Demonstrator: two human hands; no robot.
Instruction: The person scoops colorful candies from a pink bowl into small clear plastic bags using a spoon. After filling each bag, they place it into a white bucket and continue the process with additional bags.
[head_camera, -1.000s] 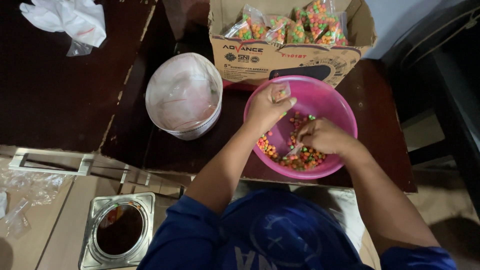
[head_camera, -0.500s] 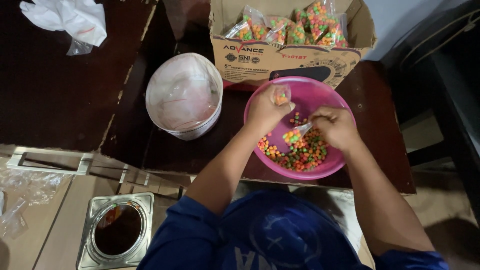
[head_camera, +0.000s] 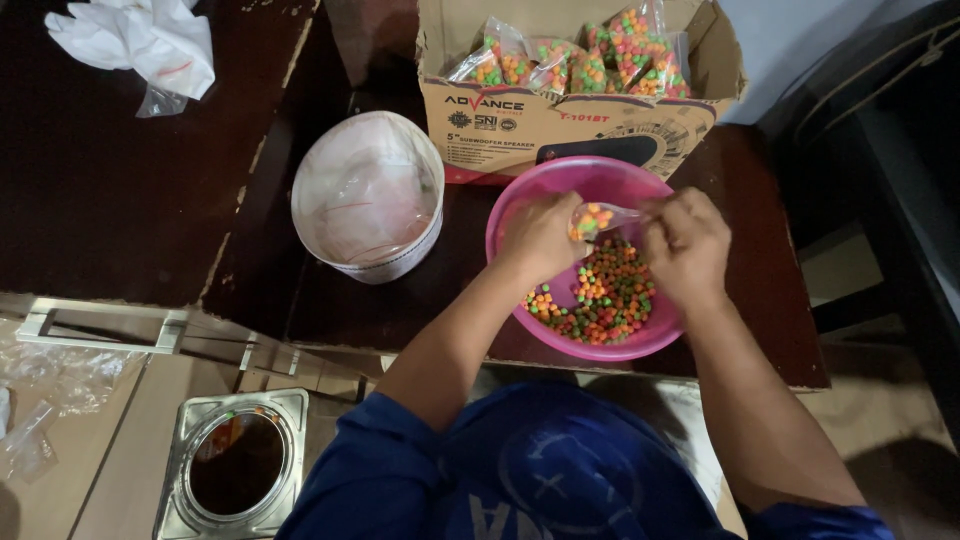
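A pink plastic bowl (head_camera: 520, 210) of small orange, green and red candies (head_camera: 605, 300) stands on the dark wooden table. Over the bowl, my left hand (head_camera: 540, 238) grips a small clear plastic bag (head_camera: 592, 219) partly filled with candies. My right hand (head_camera: 687, 243) pinches the bag's other end, at the bowl's right side. Both hands hover above the loose candies.
A cardboard box (head_camera: 560, 115) with several filled candy bags stands behind the bowl. A white bucket (head_camera: 366, 196) lined with clear plastic sits to the left. White crumpled plastic (head_camera: 135, 40) lies at far left. A square metal device (head_camera: 235, 465) stands lower left.
My right hand came up out of the candies and moved right to take the bag's end. My left hand lowered a little with the bag, which now holds candies.
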